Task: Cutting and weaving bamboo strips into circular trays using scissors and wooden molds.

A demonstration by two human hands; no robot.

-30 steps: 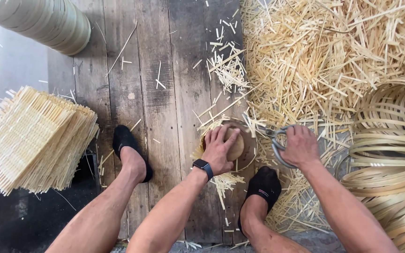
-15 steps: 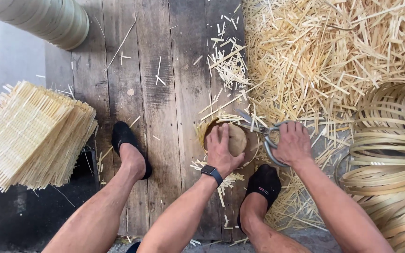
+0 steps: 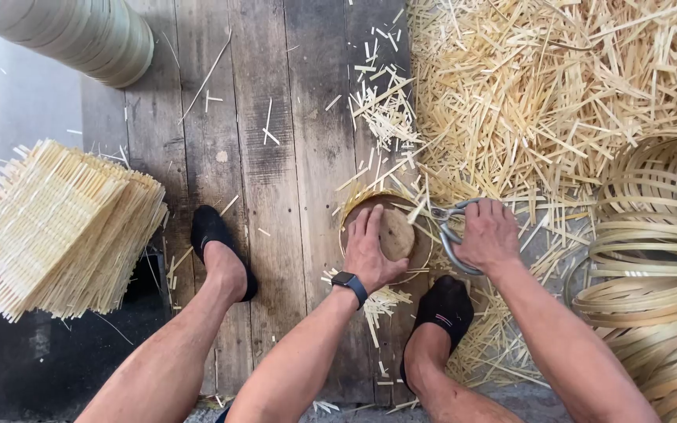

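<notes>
My left hand (image 3: pixel 370 252) presses down on a round woven bamboo piece (image 3: pixel 396 232) ringed by a bamboo hoop, which lies on the plank floor between my feet. A dark watch sits on that wrist. My right hand (image 3: pixel 489 235) grips metal shears (image 3: pixel 450 229), their blades at the hoop's right rim, where protruding bamboo strip ends stick out. Short cut strips lie just under the hoop.
A big heap of bamboo offcuts (image 3: pixel 558 86) fills the upper right. Coiled bamboo hoops (image 3: pixel 652 258) are stacked at right. A pile of square woven mats (image 3: pixel 48 227) sits at left, a stack of round rims (image 3: pixel 80 31) at top left. My feet in dark socks (image 3: pixel 217 243) flank the work.
The view has shifted slightly. My left hand has slid over the round piece, and the shears have come in against its right rim.
</notes>
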